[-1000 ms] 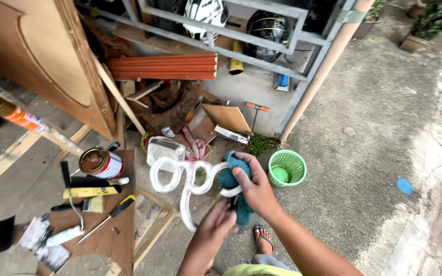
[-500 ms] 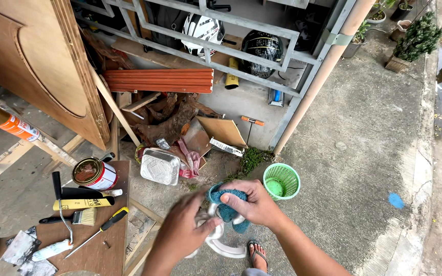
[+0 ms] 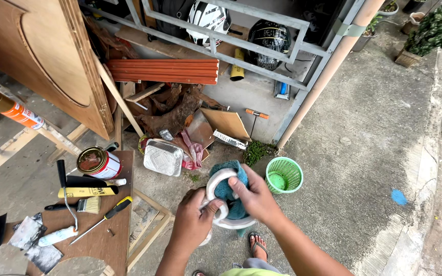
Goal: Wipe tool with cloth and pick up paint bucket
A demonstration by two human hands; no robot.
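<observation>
My left hand (image 3: 193,221) grips a white curved looped piece (image 3: 217,185) from the left side, low in the middle of the head view. My right hand (image 3: 256,197) presses a teal cloth (image 3: 227,191) against that white piece from the right. Both hands are held over the concrete ground, above my sandalled foot (image 3: 257,245). Part of the white piece is hidden under the cloth and my fingers.
A wooden board (image 3: 93,240) at the lower left carries a paint tin (image 3: 98,162), brush (image 3: 88,205), screwdriver (image 3: 103,217) and scraps. A foil tray (image 3: 163,157) and green basket (image 3: 284,175) lie ahead. A wooden door (image 3: 42,56), orange slats (image 3: 163,71) and a post (image 3: 323,71) stand behind.
The white piece was stretched out wide a second ago; now it is turned and drawn in close between my hands. My left hand has taken hold of it, and the cloth sits on top.
</observation>
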